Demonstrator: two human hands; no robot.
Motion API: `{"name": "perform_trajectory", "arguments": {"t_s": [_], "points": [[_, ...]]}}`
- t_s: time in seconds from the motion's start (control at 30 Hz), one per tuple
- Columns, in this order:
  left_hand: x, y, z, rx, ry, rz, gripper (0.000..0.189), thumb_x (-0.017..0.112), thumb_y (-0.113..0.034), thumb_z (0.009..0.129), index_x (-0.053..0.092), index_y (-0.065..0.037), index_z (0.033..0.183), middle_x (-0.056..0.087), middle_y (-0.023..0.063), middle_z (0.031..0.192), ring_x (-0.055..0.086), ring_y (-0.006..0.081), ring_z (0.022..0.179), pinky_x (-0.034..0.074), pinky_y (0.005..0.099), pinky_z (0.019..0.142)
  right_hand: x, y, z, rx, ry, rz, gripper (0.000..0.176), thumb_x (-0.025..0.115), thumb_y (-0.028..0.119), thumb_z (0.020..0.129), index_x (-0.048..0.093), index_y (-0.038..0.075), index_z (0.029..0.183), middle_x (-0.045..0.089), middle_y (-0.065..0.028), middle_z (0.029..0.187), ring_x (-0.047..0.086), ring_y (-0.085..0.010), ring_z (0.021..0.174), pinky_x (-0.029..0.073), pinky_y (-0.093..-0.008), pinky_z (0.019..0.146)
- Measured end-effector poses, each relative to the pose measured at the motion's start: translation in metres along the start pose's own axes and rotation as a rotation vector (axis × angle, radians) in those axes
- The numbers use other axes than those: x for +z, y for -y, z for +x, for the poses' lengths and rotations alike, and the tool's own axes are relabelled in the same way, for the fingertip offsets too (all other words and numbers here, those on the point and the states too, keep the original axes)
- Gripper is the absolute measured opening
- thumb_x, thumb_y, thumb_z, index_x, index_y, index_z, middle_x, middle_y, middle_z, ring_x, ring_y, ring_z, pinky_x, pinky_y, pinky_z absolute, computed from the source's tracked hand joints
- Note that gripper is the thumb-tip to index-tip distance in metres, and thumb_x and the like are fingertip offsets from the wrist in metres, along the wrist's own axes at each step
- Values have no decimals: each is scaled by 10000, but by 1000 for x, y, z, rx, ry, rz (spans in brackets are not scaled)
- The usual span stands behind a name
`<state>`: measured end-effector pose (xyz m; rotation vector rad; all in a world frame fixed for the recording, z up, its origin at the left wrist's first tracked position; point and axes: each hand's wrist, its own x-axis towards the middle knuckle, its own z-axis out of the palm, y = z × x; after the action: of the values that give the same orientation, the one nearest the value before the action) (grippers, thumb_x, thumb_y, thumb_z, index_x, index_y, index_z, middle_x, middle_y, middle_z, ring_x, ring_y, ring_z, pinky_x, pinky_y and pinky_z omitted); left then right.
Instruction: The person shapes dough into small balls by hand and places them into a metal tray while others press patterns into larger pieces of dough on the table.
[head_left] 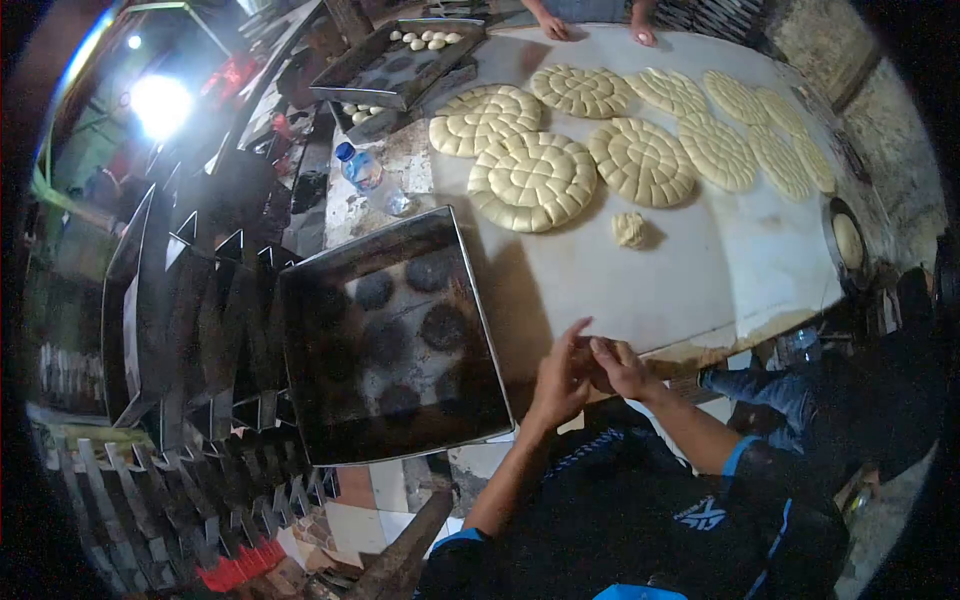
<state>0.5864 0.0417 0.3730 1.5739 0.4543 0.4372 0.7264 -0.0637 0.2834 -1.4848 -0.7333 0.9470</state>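
My left hand (pixel 562 380) and my right hand (pixel 622 371) meet in front of my chest, over the near edge of the table. On the left hand a finger stretches out. The right hand's fingers curl in against the left, and whatever may be between them is hidden. A small lump of dough (pixel 629 230) sits on the tabletop (pixel 640 290) beyond my hands. Farther back lie several flat rounds of dough scored into segments, the nearest being one dough round (pixel 532 182). To the left of my hands stands a dark square baking tin (pixel 388 345) with round marks on its bottom.
A water bottle (pixel 372 180) with a blue cap lies behind the tin. Another tray (pixel 400 60) holds dough balls at the far left. More metal tins (pixel 190 310) stand stacked at left. Another person's hands (pixel 600 30) rest at the table's far edge.
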Motion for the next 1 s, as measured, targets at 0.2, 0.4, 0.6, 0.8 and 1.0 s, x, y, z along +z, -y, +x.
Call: {"name": "perform_trajectory", "arguments": {"t_s": [0.2,0.4,0.6,0.8,1.0], "points": [[-28,-14,-26,10,15,206,421,578,2,871,482,13,1281,660,196,1014,654,377,940,499,414,852,34,89,-9,-443,54,-679,218,632,145,904,555,-11,773,574,-138,747,606,-320,666,502,-402,628],[-27,0,-23,-213,309,-264,350,514,-266,906,570,79,938,629,119,801,582,203,717,452,342,656,-12,38,41,-704,-53,-1181,183,637,181,890,560,26,832,589,-147,818,625,-344,707,508,-428,586],[17,-47,23,6,292,3,316,606,-248,935,644,24,778,572,91,641,478,178,612,399,325,609,-140,29,156,-443,-384,-834,437,698,273,834,586,39,1185,599,-181,1112,597,-374,1030,489,-468,849],[95,-45,74,-287,-39,271,285,579,-240,982,686,-8,1108,582,127,630,519,190,601,459,317,609,-172,25,151,-372,-300,-596,493,524,380,932,581,-3,1237,626,-163,960,587,-307,867,485,-406,801],[109,24,70,-146,-286,683,282,652,-285,929,697,-24,1025,708,164,819,663,219,673,515,350,647,-112,3,52,230,245,217,426,556,310,973,587,24,1288,654,-54,1021,585,-153,816,490,-292,717]]}}
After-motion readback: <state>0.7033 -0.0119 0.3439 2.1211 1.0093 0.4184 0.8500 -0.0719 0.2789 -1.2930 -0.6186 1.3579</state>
